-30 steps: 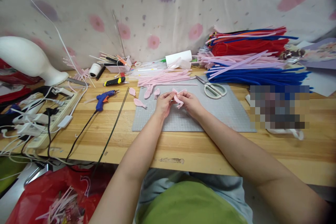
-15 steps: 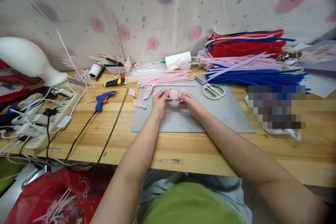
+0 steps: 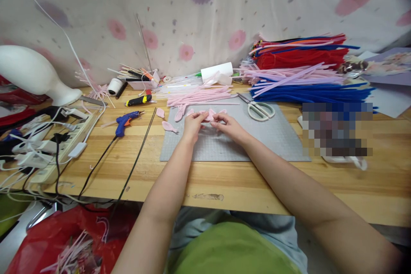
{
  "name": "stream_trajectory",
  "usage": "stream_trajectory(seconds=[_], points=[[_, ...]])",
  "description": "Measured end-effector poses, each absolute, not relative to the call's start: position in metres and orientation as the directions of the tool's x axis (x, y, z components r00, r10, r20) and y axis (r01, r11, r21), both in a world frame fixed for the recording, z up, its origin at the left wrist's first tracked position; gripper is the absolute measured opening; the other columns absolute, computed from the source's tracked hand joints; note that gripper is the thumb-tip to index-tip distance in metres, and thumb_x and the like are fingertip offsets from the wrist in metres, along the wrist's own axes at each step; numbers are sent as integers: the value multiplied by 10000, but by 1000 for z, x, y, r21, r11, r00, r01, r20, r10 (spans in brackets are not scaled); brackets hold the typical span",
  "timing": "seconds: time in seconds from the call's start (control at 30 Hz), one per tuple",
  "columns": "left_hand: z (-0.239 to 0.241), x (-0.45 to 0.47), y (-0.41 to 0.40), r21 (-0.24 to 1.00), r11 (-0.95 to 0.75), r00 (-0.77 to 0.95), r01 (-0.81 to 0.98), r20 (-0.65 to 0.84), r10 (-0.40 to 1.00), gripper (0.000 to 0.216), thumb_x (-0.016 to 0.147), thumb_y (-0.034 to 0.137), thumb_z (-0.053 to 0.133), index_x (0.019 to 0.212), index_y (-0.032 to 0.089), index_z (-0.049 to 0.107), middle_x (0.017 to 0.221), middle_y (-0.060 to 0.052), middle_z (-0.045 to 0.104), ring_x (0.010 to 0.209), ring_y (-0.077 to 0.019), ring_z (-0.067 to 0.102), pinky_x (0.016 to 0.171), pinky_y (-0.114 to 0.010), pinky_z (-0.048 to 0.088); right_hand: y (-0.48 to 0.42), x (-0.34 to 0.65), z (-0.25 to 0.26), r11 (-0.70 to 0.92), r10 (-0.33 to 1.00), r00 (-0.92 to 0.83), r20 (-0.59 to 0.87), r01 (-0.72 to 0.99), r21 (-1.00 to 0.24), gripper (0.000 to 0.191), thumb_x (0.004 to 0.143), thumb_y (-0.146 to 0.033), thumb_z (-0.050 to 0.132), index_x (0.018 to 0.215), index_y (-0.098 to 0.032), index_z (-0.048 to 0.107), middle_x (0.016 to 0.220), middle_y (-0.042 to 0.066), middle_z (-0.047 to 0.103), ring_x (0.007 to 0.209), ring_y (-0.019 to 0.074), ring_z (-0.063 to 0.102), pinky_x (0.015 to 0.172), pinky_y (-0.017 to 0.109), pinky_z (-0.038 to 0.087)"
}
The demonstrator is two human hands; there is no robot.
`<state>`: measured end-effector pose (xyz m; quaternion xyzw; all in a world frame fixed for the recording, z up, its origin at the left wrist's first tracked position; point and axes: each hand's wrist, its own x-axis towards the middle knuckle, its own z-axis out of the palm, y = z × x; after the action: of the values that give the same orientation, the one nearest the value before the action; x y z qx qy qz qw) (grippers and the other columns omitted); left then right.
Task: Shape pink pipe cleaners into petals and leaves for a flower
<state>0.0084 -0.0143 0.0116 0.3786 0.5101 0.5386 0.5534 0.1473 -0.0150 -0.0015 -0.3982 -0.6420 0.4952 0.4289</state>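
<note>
Above the grey cutting mat, my left hand and my right hand are closed on a pink petal-shaped piece bent from pipe cleaner. The fingers of both hands pinch it from either side and partly cover it. More pink petal pieces lie close by: one petal at the mat's left edge, another petal on the wood, and a small cluster on the mat. Scissors with pale handles rest beyond my right hand.
Pink pipe cleaners lie behind the mat; blue pipe cleaners and red pipe cleaners are stacked at the back right. A blue glue gun, a yellow-black cutter, a thin dark rod and a power strip occupy the left.
The pink piece has turned slightly between my fingers, and my right hand has shifted a little to the left, nearer my left hand. The other things stay put.
</note>
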Motion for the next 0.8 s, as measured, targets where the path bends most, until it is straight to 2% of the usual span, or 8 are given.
stream_trajectory(seconds=[0.1, 0.2, 0.33, 0.43, 0.53, 0.6, 0.7, 0.8], points=[[16, 4, -15, 914, 283, 32, -290, -286, 958, 232, 552, 319, 717, 639, 136, 604, 637, -19, 604, 545, -71, 545, 381, -143, 248, -15, 150, -1, 201, 917, -364, 161, 76, -977, 243, 648, -387, 625, 781, -184, 631, 743, 0, 569, 695, 124, 485, 630, 259, 399], [18, 4, -16, 886, 334, 117, -322, -312, 943, 207, 539, 251, 731, 629, 125, 595, 597, -5, 570, 486, -38, 496, 354, -136, 199, -17, 151, 4, 259, 918, -331, 220, 79, -963, 195, 638, -370, 640, 703, -187, 636, 729, 3, 571, 718, 131, 497, 676, 271, 386], [17, 5, -16, 857, 406, 183, -317, -365, 913, 169, 550, 193, 726, 620, 113, 594, 560, 3, 537, 445, -19, 447, 349, -123, 237, -19, 151, 8, 335, 902, -315, 294, 84, -939, 155, 631, -350, 651, 647, -197, 639, 731, 15, 567, 751, 145, 508, 704, 280, 380], [18, 4, -17, 838, 435, 182, -328, -396, 900, 174, 585, 244, 716, 635, 127, 597, 570, 0, 540, 467, -29, 468, 363, -122, 275, -17, 151, 6, 327, 906, -315, 284, 93, -940, 159, 650, -358, 636, 654, -199, 637, 726, 10, 565, 736, 139, 503, 700, 278, 381], [23, 1, -16, 867, 388, 131, -311, -366, 922, 201, 603, 304, 707, 663, 144, 601, 621, -10, 571, 521, -52, 515, 396, -136, 311, -14, 152, 3, 318, 917, -290, 274, 119, -940, 175, 655, -371, 629, 680, -198, 637, 719, 3, 564, 715, 133, 497, 716, 285, 388], [28, -3, -12, 927, 292, 18, -237, -297, 955, 186, 594, 280, 708, 683, 152, 607, 649, -8, 586, 533, -63, 524, 418, -152, 327, -11, 154, 2, 305, 926, -279, 256, 150, -941, 215, 639, -371, 646, 770, -201, 654, 763, 10, 581, 701, 131, 498, 719, 294, 399], [35, -14, 3, 990, 138, -176, -2, -136, 975, 134, 605, 241, 674, 694, 157, 621, 625, -2, 582, 480, -71, 483, 418, -180, 312, -7, 158, 0, 270, 948, -223, 226, 196, -943, 365, 625, -371, 662, 949, -205, 641, 866, 35, 600, 719, 136, 514, 726, 308, 412], [38, -23, 22, 957, 71, -189, 282, -18, 982, 120, 599, 207, 653, 712, 164, 650, 576, 2, 571, 429, -85, 442, 449, -215, 332, -2, 164, -4, 219, 974, -99, 202, 215, -952, 398, 651, -382, 630, 991, -176, 618, 859, 46, 598, 735, 140, 520, 713, 308, 417]])
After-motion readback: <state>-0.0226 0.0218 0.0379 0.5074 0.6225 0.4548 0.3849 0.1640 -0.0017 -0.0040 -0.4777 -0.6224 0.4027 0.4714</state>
